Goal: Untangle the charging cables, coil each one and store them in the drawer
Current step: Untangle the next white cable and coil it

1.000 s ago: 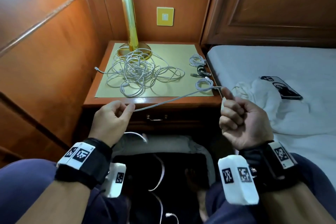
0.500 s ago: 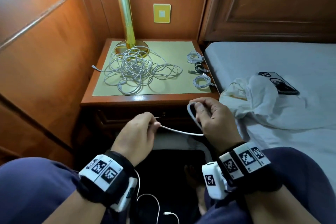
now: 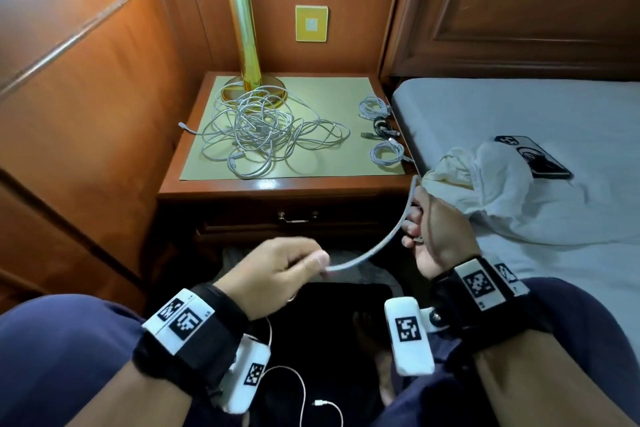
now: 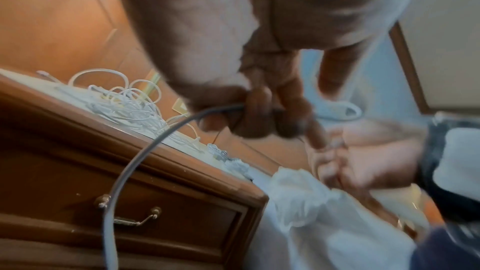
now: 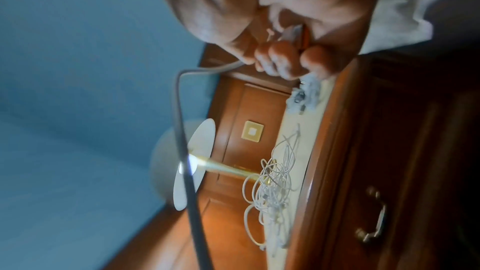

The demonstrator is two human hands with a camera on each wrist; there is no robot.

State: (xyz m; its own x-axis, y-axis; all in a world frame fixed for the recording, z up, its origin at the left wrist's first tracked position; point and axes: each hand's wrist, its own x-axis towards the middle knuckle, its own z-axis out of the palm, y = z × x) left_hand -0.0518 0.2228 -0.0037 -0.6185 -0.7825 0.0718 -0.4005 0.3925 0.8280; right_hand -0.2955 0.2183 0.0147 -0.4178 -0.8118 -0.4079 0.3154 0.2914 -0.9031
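Observation:
A white charging cable (image 3: 381, 244) arcs between my two hands in front of the nightstand. My left hand (image 3: 287, 270) pinches it low near my lap; its slack hangs down to a plug (image 3: 320, 403) by the floor. My right hand (image 3: 433, 229) grips the cable's upper part with curled fingers (image 5: 280, 63), and its end rises to the bed's edge. A big tangle of white cables (image 3: 263, 135) lies on the nightstand top (image 3: 277, 184). Three small coiled cables (image 3: 382, 128) sit at its right edge. The drawer (image 3: 298, 217) below is closed.
A gold lamp (image 3: 244, 31) stands at the back of the nightstand. To the right is a bed with a crumpled white cloth (image 3: 495, 184) and a phone (image 3: 533, 156). Wood panelling closes off the left. A dark bag (image 3: 346, 305) lies on the floor between my knees.
Both hands dropped from the nightstand's edge toward my lap and came closer together. The cable has pulled off the nightstand; now the hands spread apart again and it arcs between them.

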